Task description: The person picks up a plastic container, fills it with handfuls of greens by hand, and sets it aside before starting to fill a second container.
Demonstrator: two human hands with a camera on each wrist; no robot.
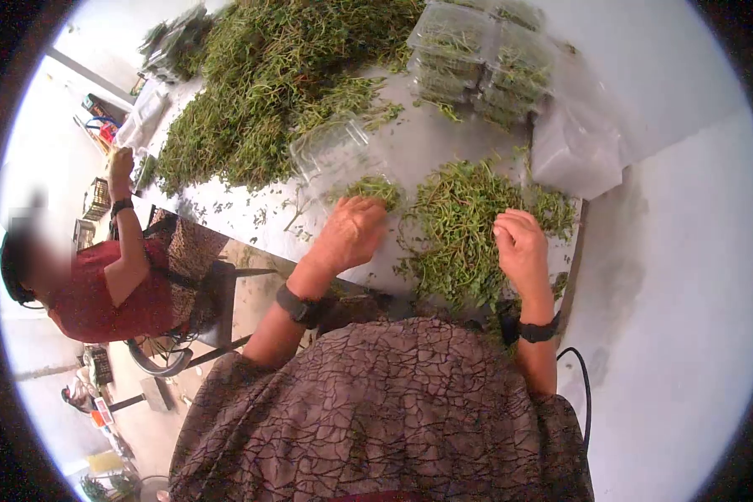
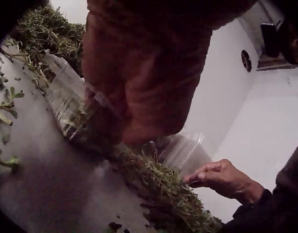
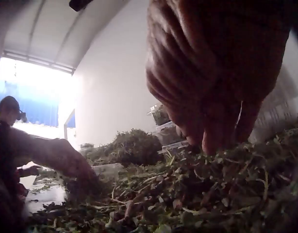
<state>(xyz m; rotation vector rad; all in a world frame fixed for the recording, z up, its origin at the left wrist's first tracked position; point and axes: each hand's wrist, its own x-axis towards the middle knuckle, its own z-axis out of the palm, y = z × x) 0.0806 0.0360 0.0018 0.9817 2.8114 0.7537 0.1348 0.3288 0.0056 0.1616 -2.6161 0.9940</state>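
Note:
A clear plastic container (image 1: pixel 330 155) with its lid raised stands on the table, green stems (image 1: pixel 375 191) in its near part. Over these stems bends my left hand (image 1: pixel 351 233), its fingertips hidden; the left wrist view shows it reaching into the container (image 2: pixel 66 104). Above the right side of a loose pile of leafy stems (image 1: pixel 460 226) is my right hand (image 1: pixel 523 251), fingers curled and thumb close to them. No stem shows between them in the left wrist view, where the right hand (image 2: pixel 224 180) is seen from the side.
A large heap of greens (image 1: pixel 259 84) covers the back left of the table (image 1: pixel 289 226). Filled clear containers (image 1: pixel 452 50) are stacked at the back, beside a translucent plastic bag (image 1: pixel 577 146). On the left a person in a red top (image 1: pixel 113 289) sits at the table.

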